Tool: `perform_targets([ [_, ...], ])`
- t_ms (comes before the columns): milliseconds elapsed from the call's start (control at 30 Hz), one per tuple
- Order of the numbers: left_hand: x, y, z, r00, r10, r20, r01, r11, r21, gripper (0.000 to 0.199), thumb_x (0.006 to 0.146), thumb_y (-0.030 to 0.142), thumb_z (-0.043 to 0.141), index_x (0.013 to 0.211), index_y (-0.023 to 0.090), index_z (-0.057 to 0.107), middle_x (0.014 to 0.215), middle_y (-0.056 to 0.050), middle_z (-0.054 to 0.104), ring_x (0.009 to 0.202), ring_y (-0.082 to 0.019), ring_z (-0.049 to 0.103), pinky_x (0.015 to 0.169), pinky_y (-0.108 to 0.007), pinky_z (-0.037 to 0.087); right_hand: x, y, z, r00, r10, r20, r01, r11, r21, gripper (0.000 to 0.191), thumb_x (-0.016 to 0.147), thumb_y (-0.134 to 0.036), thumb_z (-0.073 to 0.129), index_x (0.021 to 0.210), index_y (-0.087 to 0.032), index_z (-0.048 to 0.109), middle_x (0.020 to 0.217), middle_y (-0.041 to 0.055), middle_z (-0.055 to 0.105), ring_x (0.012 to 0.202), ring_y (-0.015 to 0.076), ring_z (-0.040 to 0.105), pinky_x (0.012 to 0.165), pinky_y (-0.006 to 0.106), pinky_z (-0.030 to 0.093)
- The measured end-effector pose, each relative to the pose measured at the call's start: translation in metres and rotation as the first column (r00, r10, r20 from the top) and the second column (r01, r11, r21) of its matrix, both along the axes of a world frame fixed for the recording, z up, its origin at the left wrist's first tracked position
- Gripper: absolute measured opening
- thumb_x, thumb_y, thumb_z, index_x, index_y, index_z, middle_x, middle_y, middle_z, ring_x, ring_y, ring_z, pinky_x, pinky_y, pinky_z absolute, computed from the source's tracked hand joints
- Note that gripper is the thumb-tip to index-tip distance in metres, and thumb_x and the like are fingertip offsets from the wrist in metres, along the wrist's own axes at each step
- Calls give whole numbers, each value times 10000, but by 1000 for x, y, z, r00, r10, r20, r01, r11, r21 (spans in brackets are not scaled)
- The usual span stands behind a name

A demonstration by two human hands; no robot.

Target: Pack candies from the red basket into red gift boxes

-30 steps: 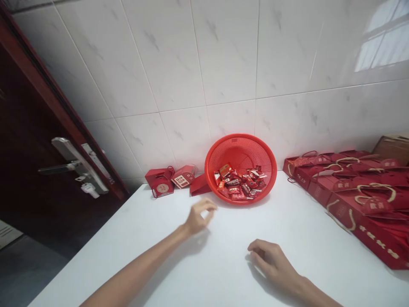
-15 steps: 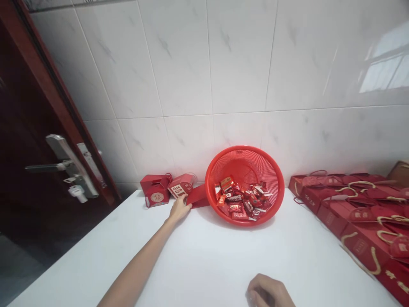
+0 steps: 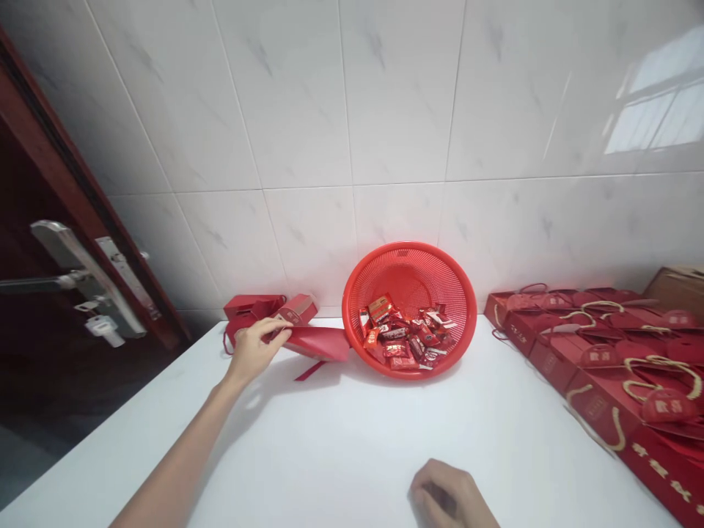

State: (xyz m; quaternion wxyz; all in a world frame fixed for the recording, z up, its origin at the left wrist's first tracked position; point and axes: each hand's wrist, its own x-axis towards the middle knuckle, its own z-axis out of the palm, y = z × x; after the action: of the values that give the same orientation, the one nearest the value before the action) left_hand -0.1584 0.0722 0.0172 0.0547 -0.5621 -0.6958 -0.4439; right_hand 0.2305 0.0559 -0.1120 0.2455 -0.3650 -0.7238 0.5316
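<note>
My left hand (image 3: pixel 257 347) pinches the end of a red paper gift box (image 3: pixel 322 342), which looks flat and is lifted at that end. A dark red ribbon (image 3: pixel 309 371) hangs below it onto the white table. The box's far end reaches the left side of a red plastic basket (image 3: pixel 410 372), tilted against the wall. Wrapped candies (image 3: pixel 404 337) lie in the basket. Just behind my left hand are a small red box (image 3: pixel 300 309) and another red box (image 3: pixel 247 306), partly hidden. Low in the view, my right hand (image 3: pixel 451 493) is loosely curled over the table, with nothing visible in it.
Rows of red gift boxes (image 3: pixel 583 367) with cord handles cover the right side of the table (image 3: pixel 330 455). Behind them stands a brown carton (image 3: pixel 674 297). A tiled wall (image 3: pixel 396 125) closes off the back, and a dark door (image 3: pixel 49 352) is at the left.
My left hand has pulled the red paper gift box up and to the left, away from the other boxes. The right hand stays curled low in view. The camera view has shifted slightly right.
</note>
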Motion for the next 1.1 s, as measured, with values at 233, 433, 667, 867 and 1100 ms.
perform_targets([
  [233, 76, -22, 58, 999, -28, -24, 25, 994, -107, 228, 720, 328, 547, 682, 242, 755, 815, 13, 768, 775, -187, 665, 662, -246, 478, 9, 8, -3, 987, -18, -157, 16, 1000, -19, 413, 926, -542, 517, 1190, -226, 553, 1070, 86, 648, 594, 113, 536, 623, 318, 467],
  [433, 161, -21, 45, 916, -397, -62, 370, 893, -254, 262, 789, 261, 540, 628, 208, 740, 679, -18, 681, 622, -148, 581, 607, -269, 425, 15, 11, 1, 947, -4, -320, 12, 1000, 23, 845, 756, -584, 738, 1461, -381, 318, 1543, 147, 370, 783, 180, 605, 720, 426, 511],
  [667, 217, -38, 41, 734, -677, -44, 606, 684, -407, 297, 890, 309, 590, 683, 203, 775, 627, -27, 646, 578, -131, 532, 554, -272, 360, 18, 12, 16, 977, 80, -197, -55, 990, 127, 715, 738, -536, 758, 1347, -242, 524, 1249, 105, 629, 1039, 291, 589, 935, 466, 463],
  [867, 181, -11, 68, 533, -710, 460, 784, 210, -585, 376, 796, 534, 711, 925, 191, 798, 707, -19, 720, 608, -137, 604, 546, -230, 415, 18, 8, 18, 971, 152, -184, -136, 986, 101, 723, 663, -438, 821, 1304, -214, 572, 1270, 108, 625, 1131, 301, 581, 1003, 443, 442],
  [1100, 98, 39, 7, 936, -322, 139, 313, 588, -746, 305, 798, 434, 637, 629, 189, 705, 640, -45, 711, 717, -237, 707, 638, -275, 524, 18, -1, 28, 985, 107, -135, -107, 994, 7, 702, 638, -269, 794, 1311, -225, 599, 1258, 94, 627, 1124, 304, 588, 965, 425, 476],
])
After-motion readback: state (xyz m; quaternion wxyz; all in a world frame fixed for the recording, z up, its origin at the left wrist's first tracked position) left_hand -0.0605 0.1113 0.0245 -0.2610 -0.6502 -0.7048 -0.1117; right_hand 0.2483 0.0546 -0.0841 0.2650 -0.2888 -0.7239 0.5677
